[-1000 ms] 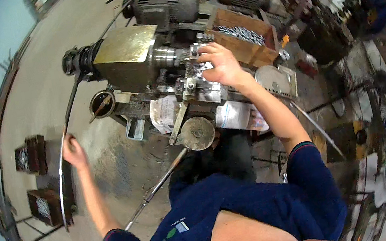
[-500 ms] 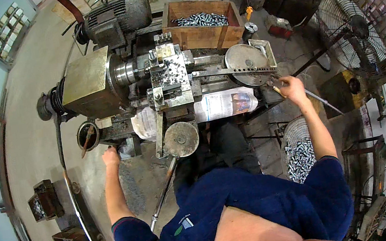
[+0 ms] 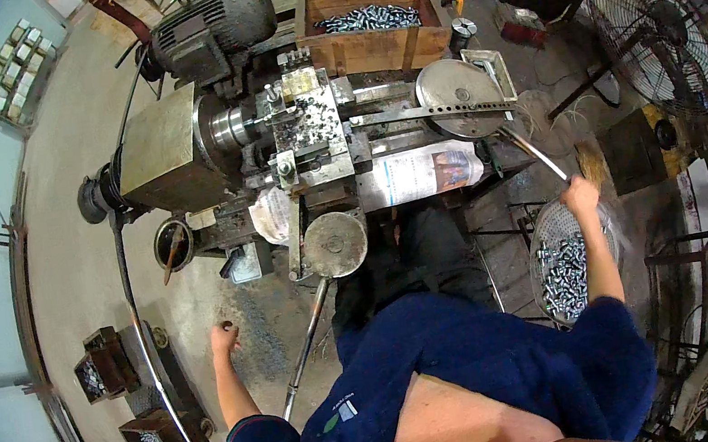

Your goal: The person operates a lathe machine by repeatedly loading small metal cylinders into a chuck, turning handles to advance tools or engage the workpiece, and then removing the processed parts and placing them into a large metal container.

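Observation:
My right hand (image 3: 582,194) is closed around the outer end of a metal lever (image 3: 536,153), at the right of a lathe-like machine. This lever slants up to the round metal plate (image 3: 456,96). My left hand (image 3: 225,339) hangs over the floor with its fingers curled together; what they hold, if anything, is too small to make out. Beyond it sits a small metal box (image 3: 245,264) under the machine's front edge. In the middle stand the tool block (image 3: 309,127), strewn with dark chips, and the spindle chuck (image 3: 229,132).
A wooden crate (image 3: 383,50) of metal parts stands behind the machine. Below my right forearm is a basket (image 3: 609,229) of similar parts. A second long lever (image 3: 307,349) slopes toward me from a round disc (image 3: 336,245). A large fan (image 3: 652,25) stands at right.
My right hand has moved outward and toward me, from near the round plate to the lever's end. My left hand has drawn back from the small metal box. The whole view has shifted slightly.

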A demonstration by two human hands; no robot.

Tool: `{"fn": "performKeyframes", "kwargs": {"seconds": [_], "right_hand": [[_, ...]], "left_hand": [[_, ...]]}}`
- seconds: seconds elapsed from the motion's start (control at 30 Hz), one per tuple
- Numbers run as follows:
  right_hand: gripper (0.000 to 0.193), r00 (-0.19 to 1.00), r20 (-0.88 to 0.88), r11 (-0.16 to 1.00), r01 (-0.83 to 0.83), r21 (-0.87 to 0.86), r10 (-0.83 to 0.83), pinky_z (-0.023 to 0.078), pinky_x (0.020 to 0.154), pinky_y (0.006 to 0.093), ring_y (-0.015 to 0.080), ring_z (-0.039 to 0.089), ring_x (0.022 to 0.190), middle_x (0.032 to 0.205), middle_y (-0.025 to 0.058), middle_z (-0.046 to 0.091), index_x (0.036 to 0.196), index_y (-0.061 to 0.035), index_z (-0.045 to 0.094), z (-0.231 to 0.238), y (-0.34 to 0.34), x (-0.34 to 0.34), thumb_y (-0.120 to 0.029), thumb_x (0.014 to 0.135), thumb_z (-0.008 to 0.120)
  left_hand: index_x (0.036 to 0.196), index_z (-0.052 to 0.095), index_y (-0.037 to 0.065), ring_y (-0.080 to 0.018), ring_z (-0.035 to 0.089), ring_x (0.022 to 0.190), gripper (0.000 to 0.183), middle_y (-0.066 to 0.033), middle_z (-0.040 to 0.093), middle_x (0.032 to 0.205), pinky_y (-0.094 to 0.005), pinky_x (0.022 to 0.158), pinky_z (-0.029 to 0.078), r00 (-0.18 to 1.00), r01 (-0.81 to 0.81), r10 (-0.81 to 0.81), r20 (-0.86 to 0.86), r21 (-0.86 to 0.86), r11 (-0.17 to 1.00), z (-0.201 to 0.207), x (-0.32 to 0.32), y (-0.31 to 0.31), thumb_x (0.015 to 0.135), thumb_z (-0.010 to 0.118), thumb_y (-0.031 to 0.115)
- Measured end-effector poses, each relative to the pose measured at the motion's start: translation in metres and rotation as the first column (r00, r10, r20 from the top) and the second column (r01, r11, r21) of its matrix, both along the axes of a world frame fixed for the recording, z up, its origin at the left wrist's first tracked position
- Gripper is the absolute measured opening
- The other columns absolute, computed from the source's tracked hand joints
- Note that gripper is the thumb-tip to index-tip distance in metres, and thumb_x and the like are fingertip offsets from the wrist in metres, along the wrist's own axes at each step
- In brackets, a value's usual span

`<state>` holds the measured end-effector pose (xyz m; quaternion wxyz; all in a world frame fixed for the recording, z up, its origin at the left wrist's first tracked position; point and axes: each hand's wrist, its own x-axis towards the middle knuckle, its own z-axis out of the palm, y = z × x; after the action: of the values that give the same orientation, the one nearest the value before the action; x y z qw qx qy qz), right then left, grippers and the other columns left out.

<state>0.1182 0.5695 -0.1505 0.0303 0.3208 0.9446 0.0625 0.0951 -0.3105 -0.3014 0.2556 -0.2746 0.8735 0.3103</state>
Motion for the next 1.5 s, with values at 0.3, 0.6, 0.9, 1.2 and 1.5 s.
{"fn": "performKeyframes", "kwargs": {"seconds": [0.3, 0.6, 0.9, 1.2, 1.5], "right_hand": [[0.032, 0.984, -0.156, 0.918, -0.144, -0.37, 0.092, 0.047, 0.067, 0.0473, 0.0433, 0.058, 0.073, 0.074, 0.0274, 0.059, 0.073, 0.0026, 0.056, 0.003, -0.119, 0.07, -0.024, 0.056, 0.061], [0.03, 0.993, -0.105, 0.903, -0.087, -0.422, 0.047, 0.047, 0.067, 0.0468, 0.0424, 0.058, 0.076, 0.075, 0.0254, 0.06, 0.072, -0.0005, 0.056, 0.012, -0.136, 0.065, -0.026, 0.057, 0.059], [0.039, 0.985, 0.163, 0.987, 0.083, -0.139, -0.06, 0.05, 0.076, 0.0422, 0.0356, 0.063, 0.086, 0.092, 0.0202, 0.064, 0.085, -0.0022, 0.064, 0.008, -0.036, 0.029, -0.036, 0.065, 0.059], [0.066, 0.987, 0.057, 0.984, 0.142, 0.104, -0.148, 0.028, 0.102, 0.0503, 0.0288, 0.051, 0.113, 0.117, 0.0111, 0.057, 0.124, -0.0084, 0.048, 0.027, 0.012, -0.067, -0.034, 0.065, 0.065], [0.063, 0.92, -0.36, 0.987, -0.156, 0.028, 0.156, 0.023, 0.106, 0.049, 0.0292, 0.043, 0.119, 0.123, 0.015, 0.051, 0.117, -0.0049, 0.054, 0.002, -0.05, -0.011, -0.022, 0.058, 0.062]], "left_hand": [[0.108, 0.059, -0.005, -0.0212, 0.062, 0.049, 0.037, -0.017, 0.064, 0.072, -0.0322, 0.049, 0.051, 0.998, 0.06, -0.057, -0.034, 0.062, 0.996, 0.003, -0.002, 0.036, 0.074, 0.06, 0.009], [0.106, 0.06, -0.004, -0.0209, 0.062, 0.051, 0.035, -0.0175, 0.064, 0.074, -0.0328, 0.052, 0.051, 0.977, 0.094, -0.064, -0.204, 0.14, 0.986, -0.01, -0.037, 0.046, 0.073, 0.057, 0.008], [0.107, 0.058, -0.007, -0.0206, 0.06, 0.052, 0.036, -0.0168, 0.064, 0.08, -0.0327, 0.051, 0.051, 0.989, -0.001, 0.028, -0.143, 0.188, 0.982, 0.027, -0.054, 0.048, 0.074, 0.058, 0.009], [0.11, 0.059, 0.005, -0.0353, 0.06, 0.092, 0.04, -0.0184, 0.063, 0.099, -0.0411, 0.079, 0.047, 0.857, 0.205, -0.342, -0.385, -0.355, 0.912, 0.029, -0.116, 0.042, 0.077, 0.062, 0.028], [0.081, 0.058, 0.003, -0.0381, 0.062, 0.069, 0.047, -0.0199, 0.063, 0.074, -0.046, 0.063, 0.05, 0.84, 0.17, -0.458, -0.29, -0.661, 0.731, -0.022, -0.12, 0.098, 0.081, 0.054, 0.049]]}}
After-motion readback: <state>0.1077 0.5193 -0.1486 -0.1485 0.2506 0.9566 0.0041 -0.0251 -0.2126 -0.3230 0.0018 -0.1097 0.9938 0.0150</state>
